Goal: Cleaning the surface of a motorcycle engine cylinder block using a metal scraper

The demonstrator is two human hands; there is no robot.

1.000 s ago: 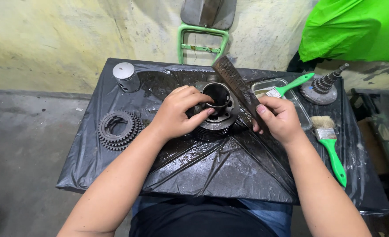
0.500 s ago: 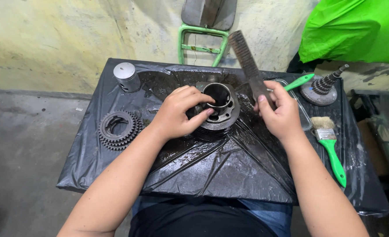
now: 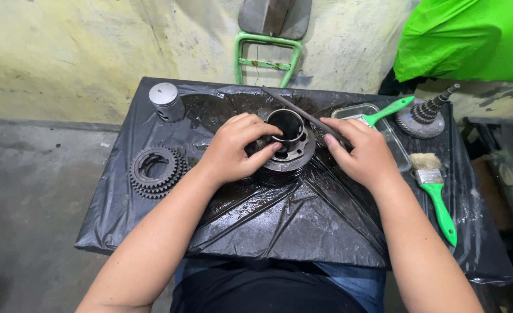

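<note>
Head view, left hand [image 3: 233, 152] gripping cylinder [image 3: 287, 145], right hand [image 3: 363, 155] holding file [image 3: 302, 113] across it

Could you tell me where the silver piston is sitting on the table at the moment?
In the head view, the silver piston stands upright at the far left corner of the black plastic sheet, beyond the stacked gears and left of the left hand.
</note>
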